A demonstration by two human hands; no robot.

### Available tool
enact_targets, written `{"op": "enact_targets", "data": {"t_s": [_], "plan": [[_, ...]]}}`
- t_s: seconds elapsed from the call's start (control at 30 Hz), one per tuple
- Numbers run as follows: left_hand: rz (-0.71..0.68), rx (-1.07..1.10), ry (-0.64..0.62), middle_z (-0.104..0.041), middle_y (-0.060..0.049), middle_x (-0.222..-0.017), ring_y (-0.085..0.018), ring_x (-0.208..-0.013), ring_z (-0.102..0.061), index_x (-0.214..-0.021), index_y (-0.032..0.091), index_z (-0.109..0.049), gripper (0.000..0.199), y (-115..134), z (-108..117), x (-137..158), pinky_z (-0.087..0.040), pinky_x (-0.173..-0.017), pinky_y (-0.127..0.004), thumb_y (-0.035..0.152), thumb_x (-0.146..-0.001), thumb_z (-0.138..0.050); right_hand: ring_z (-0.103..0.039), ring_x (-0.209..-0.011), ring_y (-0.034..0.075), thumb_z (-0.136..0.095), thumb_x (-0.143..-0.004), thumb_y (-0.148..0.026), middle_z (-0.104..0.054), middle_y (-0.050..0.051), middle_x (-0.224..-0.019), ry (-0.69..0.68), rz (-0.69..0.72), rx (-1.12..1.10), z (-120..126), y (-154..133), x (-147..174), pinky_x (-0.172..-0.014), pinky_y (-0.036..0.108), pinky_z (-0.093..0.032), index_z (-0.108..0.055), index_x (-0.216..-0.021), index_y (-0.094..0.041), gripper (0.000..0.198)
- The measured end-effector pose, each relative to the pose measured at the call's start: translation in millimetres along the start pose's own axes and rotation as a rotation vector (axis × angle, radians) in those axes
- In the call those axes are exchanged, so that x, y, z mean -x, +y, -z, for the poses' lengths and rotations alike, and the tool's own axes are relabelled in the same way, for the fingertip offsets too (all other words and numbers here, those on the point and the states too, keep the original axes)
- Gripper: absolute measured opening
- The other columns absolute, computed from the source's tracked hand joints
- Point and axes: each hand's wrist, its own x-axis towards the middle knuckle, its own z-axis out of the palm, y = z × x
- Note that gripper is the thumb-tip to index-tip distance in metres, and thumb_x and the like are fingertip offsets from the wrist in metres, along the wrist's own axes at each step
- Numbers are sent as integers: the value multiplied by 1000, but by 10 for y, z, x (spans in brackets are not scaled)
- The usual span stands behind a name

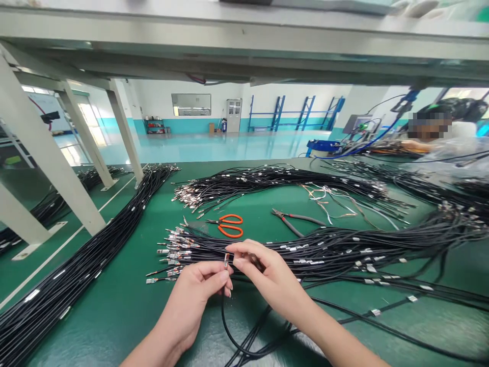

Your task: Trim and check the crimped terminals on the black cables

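Note:
Between the thumb and fingers of my left hand (pixel 200 288) is a black cable (pixel 224 311), gripped just below its end. A small metal connector (pixel 226 261) tips that cable and points upward. My right hand (pixel 263 267) is closed at the connector, with the index fingertip at its top and the thumb close beside it. From my left hand the cable curves down in a loop towards the table's near side. Right behind both hands lies a bundle of black cables (pixel 324 255), with metal connectors at its left end and white labels along it.
Orange-handled scissors (pixel 230 226) and grey-handled pliers (pixel 298 220) lie beyond the near bundle. Another cable bundle (pixel 267 179) and loose thin wires (pixel 324 196) are farther back. A long bundle (pixel 110 250) runs beside white frame legs (pixel 72 148). An overhead shelf (pixel 244 35) spans the top. A person (pixel 439 132) sits at right.

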Motion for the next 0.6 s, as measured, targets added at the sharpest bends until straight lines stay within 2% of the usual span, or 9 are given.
{"op": "enact_targets", "data": {"t_s": [0.07, 0.17, 0.3, 0.47, 0.6], "plan": [[29, 34, -68, -51, -2, -64, -11, -61, -43, -57, 11, -56, 18, -6, -20, 12, -33, -61, -23, 20, -73, -55, -49, -64, 11, -47, -82, -22, -55, 0, -74, -23, -15, 14, -3, -8, -11, -60, 22, -38, -59, -81, -18, 13], [84, 99, -125, -49, -2, -63, -10, -58, -39, -56, 11, -54, 17, -33, -39, 21, -30, -58, -23, 18, -72, -56, -42, -56, 10, -46, -82, -23, -48, -3, -59, -59, -65, 78, -1, -20, -27, -54, 21, -34, -52, -65, -17, 19], [125, 154, -170, -47, -1, -61, -9, -57, -37, -63, 11, -57, 12, -75, -21, 13, -28, -58, -22, 17, -73, -56, -38, -54, 9, -43, -83, -24, -44, -4, -55, -102, -97, 150, 15, -2, -32, -50, 21, -30, -46, -60, -16, 25], [152, 135, -164, -47, 0, -61, -9, -57, -36, -68, 10, -59, 12, -109, -10, 3, -28, -57, -21, 20, -74, -58, -34, -50, 8, -41, -83, -24, -39, -5, -52, -117, -103, 210, 39, 22, -18, -47, 21, -26, -41, -56, -16, 28], [158, 130, -78, -50, 0, -60, -8, -57, -40, -82, 12, -62, 14, -137, -13, -1, -32, -58, -21, 20, -72, -61, -31, -50, 8, -42, -81, -22, -36, -5, -51, -94, -82, 257, 46, 20, -13, -46, 21, -24, -42, -56, -16, 26]]}}
